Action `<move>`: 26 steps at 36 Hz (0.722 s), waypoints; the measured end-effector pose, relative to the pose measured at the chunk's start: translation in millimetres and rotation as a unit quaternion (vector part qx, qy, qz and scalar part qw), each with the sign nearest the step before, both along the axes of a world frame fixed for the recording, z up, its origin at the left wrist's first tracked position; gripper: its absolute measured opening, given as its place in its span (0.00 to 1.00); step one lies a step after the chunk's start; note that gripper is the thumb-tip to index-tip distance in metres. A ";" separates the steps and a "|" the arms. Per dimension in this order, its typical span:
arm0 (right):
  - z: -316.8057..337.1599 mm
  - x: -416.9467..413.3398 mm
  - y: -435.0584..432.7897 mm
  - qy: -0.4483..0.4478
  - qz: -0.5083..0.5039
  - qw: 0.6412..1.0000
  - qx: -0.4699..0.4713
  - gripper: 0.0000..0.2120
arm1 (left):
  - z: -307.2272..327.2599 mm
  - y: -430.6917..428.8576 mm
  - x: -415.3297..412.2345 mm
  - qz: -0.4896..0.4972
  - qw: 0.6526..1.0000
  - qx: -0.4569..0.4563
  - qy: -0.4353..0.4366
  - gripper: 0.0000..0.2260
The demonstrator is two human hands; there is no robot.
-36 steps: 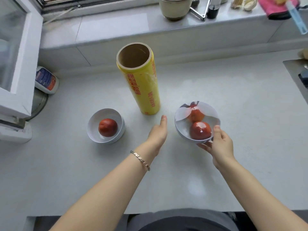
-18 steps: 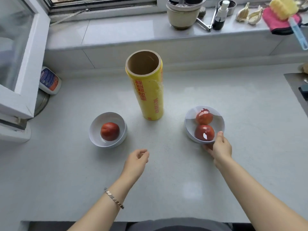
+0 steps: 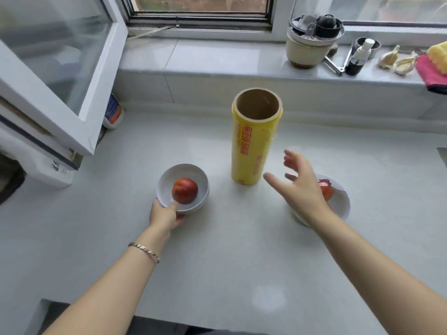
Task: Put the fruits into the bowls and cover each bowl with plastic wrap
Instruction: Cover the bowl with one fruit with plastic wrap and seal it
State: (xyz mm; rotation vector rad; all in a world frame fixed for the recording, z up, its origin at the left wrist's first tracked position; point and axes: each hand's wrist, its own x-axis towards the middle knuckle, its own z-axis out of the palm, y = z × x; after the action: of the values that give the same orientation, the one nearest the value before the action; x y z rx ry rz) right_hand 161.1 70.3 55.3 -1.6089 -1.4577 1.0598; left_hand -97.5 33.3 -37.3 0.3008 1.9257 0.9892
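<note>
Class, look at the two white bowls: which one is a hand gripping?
The left bowl, with one fruit; the left hand grips its near rim. The right hand hovers open.

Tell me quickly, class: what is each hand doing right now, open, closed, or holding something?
Left hand: closed on the near rim of the left bowl.
Right hand: open, fingers spread, empty, near the plastic wrap roll.

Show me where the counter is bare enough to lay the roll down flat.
Bare: the counter near the camera, between the two forearms. Also behind the right bowl, toward the wall. Crowded: the row of left bowl, upright plastic wrap roll and open right hand.
</note>
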 end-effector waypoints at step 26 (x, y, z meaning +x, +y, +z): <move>47.3 -1.2 10.2 0.017 -0.028 0.986 0.165 0.51 | -0.2 -54.6 39.4 -0.316 0.948 0.013 -0.018 0.21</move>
State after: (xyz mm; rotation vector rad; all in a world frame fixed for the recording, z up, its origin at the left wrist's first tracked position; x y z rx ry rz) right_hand 159.9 80.5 102.7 -1.3789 -1.4682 0.7633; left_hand -58.2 -21.2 -37.5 0.8481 1.6151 0.5814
